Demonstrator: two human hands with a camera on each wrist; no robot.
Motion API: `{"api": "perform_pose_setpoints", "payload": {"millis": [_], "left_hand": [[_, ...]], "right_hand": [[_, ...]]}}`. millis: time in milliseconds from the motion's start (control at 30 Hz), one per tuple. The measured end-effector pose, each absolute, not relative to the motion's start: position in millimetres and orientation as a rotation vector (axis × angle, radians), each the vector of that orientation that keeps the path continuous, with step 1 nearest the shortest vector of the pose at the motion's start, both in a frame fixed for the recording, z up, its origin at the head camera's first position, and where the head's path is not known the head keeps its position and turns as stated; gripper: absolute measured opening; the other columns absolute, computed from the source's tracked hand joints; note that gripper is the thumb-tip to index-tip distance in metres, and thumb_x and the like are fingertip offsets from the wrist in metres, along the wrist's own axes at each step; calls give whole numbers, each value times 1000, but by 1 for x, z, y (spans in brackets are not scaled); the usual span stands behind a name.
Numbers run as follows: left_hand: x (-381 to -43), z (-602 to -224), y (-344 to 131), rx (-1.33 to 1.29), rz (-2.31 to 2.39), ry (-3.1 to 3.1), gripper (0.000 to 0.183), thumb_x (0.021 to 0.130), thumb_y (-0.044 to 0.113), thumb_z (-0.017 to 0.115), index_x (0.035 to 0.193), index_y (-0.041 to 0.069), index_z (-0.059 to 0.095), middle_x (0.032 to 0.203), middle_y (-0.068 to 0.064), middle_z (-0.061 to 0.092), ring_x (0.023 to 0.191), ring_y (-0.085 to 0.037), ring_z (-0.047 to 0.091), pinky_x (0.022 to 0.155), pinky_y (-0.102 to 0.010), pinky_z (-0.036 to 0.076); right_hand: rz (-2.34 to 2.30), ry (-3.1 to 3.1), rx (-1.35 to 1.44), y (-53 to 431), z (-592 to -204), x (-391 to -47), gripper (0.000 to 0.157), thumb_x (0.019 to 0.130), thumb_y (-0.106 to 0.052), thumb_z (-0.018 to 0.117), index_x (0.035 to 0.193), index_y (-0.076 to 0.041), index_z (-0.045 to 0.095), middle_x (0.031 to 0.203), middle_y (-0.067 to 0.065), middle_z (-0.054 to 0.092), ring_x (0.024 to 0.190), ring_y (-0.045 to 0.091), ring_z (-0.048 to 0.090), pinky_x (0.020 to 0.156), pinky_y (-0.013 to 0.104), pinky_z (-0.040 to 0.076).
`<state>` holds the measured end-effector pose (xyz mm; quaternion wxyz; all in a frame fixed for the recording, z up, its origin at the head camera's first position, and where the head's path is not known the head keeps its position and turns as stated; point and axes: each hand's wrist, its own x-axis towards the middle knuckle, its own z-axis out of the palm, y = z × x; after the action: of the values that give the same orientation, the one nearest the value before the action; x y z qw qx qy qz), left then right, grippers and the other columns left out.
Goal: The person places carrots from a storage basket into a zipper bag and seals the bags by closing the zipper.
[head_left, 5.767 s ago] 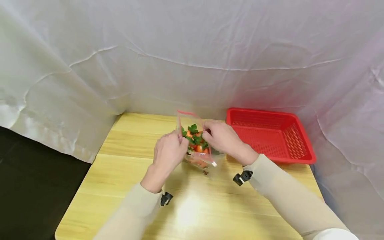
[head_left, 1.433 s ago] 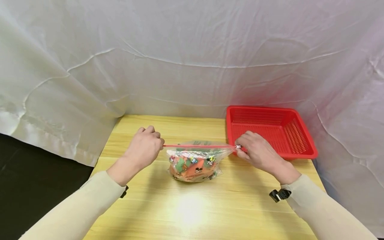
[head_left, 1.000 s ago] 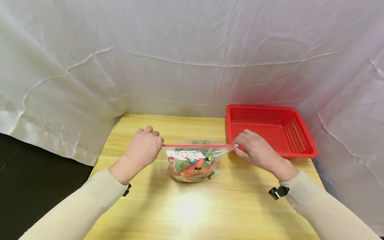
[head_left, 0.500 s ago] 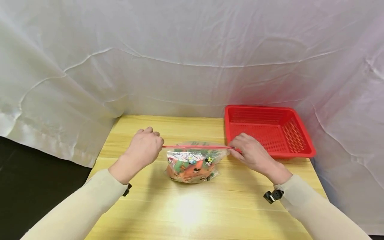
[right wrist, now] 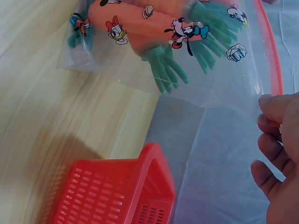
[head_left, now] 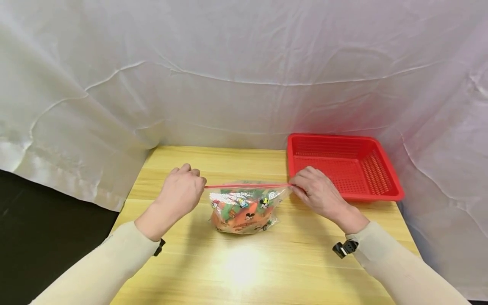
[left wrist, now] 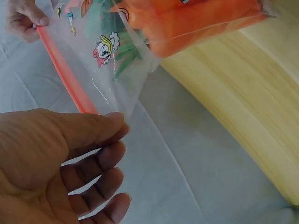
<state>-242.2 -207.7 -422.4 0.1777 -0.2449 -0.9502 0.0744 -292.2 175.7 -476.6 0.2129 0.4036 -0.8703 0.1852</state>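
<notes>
A clear zip bag [head_left: 244, 212] printed with cartoon figures hangs upright in the middle of the table, its red zip strip [head_left: 244, 186] stretched straight across the top. Orange carrots with green tops [right wrist: 161, 65] show through the plastic in the right wrist view. My left hand [head_left: 182, 188] pinches the left end of the strip between thumb and index finger, the other fingers loosely bent in the left wrist view. At the opposite end my right hand [head_left: 318, 192] pinches the corner of the strip. The bag's bottom is close over the tabletop.
A red plastic basket [head_left: 396, 192] with perforated sides stands at the back right of the wooden table [head_left: 213, 275], just behind my right hand. Pale grey cloth [head_left: 244, 106] hangs behind and at both sides. A dark area [head_left: 49, 250] lies off the table's left edge.
Earlier the bag's mouth stood open with both hands at it; the strip then came together and was pulled straight. Over the last second my right hand moved slightly left; a white slider seen there is hidden.
</notes>
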Motion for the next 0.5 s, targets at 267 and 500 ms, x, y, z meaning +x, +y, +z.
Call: {"api": "perform_pose_setpoints", "payload": {"millis": [267, 500], "left_hand": [[-255, -429, -186, -863, 108, -2842, 25, 92, 31, 82, 108, 14, 74, 101, -1, 74, 91, -24, 60, 78, -40, 51], [-274, -443, -172, -919, 100, -2480, 10, 95, 14, 75, 89, 15, 67, 84, 0, 68, 74, -23, 57, 64, -34, 41]], "right_hand": [[483, -2397, 1112, 173, -475, -291, 12, 87, -7, 82, 96, -9, 76, 92, 2, 72, 91, 23, 60, 80, 40, 50], [332, -2163, 1081, 171, -473, -303, 5, 90, -3, 72, 94, -6, 71, 88, 7, 70, 87, 31, 62, 69, 43, 47]]}}
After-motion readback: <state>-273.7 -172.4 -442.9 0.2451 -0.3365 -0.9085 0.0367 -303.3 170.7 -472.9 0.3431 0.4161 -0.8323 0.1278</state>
